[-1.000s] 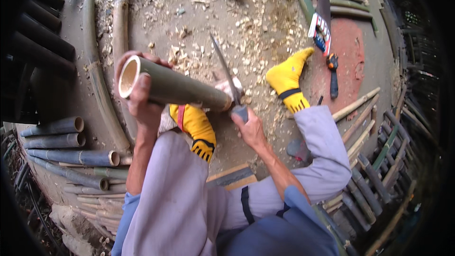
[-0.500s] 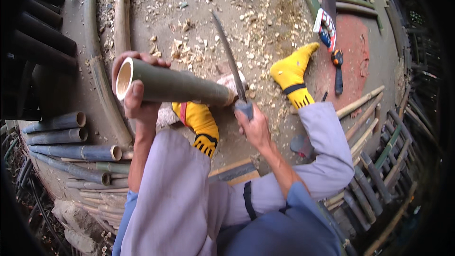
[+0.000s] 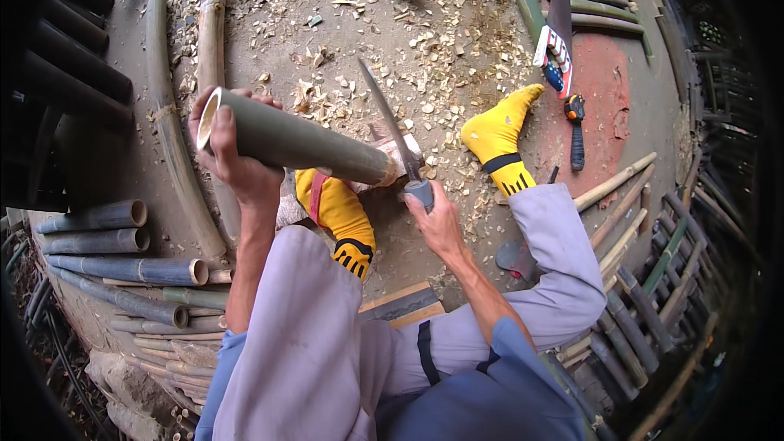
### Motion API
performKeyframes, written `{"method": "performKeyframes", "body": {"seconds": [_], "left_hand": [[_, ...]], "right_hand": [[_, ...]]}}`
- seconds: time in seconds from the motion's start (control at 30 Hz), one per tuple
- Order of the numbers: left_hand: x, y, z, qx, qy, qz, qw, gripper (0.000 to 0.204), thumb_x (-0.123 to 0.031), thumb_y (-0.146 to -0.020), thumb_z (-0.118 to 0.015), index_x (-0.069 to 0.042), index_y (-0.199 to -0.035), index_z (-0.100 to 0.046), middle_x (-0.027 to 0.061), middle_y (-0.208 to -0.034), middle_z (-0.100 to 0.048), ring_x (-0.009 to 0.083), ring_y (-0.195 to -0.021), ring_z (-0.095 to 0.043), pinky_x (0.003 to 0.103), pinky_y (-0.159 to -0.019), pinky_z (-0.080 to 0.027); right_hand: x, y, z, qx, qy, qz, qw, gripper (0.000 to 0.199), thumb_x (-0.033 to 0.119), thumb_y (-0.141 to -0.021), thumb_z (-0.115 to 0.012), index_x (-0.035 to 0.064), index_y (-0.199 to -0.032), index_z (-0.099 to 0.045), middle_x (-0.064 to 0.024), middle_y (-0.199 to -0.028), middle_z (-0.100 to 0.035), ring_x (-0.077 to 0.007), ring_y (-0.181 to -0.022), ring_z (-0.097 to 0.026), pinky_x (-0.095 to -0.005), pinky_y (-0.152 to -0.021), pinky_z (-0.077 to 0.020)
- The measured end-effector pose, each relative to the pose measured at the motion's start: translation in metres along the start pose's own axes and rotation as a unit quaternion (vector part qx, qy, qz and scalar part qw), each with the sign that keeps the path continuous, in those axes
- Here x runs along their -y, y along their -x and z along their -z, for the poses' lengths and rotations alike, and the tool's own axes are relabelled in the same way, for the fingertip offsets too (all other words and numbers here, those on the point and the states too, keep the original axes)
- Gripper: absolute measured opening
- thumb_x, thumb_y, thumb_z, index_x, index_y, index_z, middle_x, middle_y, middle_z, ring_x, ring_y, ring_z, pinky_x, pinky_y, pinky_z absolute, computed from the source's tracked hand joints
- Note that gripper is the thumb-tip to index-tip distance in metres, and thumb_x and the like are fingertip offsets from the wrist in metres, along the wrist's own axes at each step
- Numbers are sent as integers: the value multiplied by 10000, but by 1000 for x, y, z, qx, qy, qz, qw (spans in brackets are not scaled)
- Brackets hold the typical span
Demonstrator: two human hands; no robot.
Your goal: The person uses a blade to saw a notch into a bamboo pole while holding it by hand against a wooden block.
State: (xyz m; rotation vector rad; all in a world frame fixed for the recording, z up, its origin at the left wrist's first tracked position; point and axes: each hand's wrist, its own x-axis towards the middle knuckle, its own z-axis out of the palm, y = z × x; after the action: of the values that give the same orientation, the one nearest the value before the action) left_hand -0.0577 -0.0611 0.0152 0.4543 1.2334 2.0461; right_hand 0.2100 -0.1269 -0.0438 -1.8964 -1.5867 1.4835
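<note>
A thick green bamboo tube (image 3: 302, 137) slants across in front of me, its hollow pale end at the left. My left hand (image 3: 237, 139) is wrapped round that end. The tube's other end reaches a pale log block (image 3: 402, 155) on the ground beside my left foot, and I cannot tell whether it rests on it. My right hand (image 3: 441, 224) is closed on the grey handle of a machete (image 3: 381, 102). The long dark blade points up and away, just beyond the tube's right end. My left foot (image 3: 339, 212), in a yellow sock, is partly under the tube.
Wood chips (image 3: 343, 24) litter the ground ahead. At the right lie a handsaw (image 3: 558, 41), a tape measure (image 3: 575, 108) and a dark-handled tool (image 3: 577, 145) on a reddish patch. Bamboo lengths (image 3: 122, 265) are stacked at the left; more poles (image 3: 214, 24) lie farther ahead.
The tube's left end has risen a little and its right end has shifted slightly left. The machete has moved slightly left and lower. Both hands keep their hold.
</note>
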Motion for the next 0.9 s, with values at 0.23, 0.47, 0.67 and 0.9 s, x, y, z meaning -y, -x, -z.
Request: {"method": "performKeyframes", "body": {"seconds": [0.23, 0.47, 0.67, 0.9], "left_hand": [[-2, 8, -3, 90, -53, -42, 994, 467, -220, -831, -576, -6, -1213, -414, 185, -951, -544, 303, -848, -586, 463, -761, -527], [-4, 11, 5, 121, -33, -31, 992, 493, -243, -814, -559, -18, -1227, -411, 180, -978, -529, 300, -867, -569, 471, -804, -503], [-3, 10, 8, 163, -1, -22, 986, 519, -257, -797, -565, -30, -1236, -406, 171, -992, -515, 301, -886, -562, 464, -805, -500], [-7, 0, 8, 190, -46, -22, 980, 537, -263, -761, -626, 3, -1189, -439, 160, -991, -533, 266, -885, -577, 412, -806, -506]], "right_hand": [[31, 8, 1, -173, 22, 290, 941, 422, 314, -856, -687, 1, -1070, -501, -155, -776, -645, -277, -708, -685, -376, -588, -530], [13, 7, 2, -6, 25, 56, 998, 448, 420, -891, -617, 11, -1041, -516, -190, -770, -658, -300, -708, -694, -389, -575, -533], [21, 6, -5, -133, -1, 283, 950, 429, 369, -881, -655, 1, -1035, -496, -122, -703, -623, -231, -618, -657, -359, -515, -523], [-9, -18, -7, 3, 66, 53, 996, 453, 393, -882, -621, -9, -1023, -470, -267, -750, -634, -467, -747, -643, -483, -580, -507]]}}
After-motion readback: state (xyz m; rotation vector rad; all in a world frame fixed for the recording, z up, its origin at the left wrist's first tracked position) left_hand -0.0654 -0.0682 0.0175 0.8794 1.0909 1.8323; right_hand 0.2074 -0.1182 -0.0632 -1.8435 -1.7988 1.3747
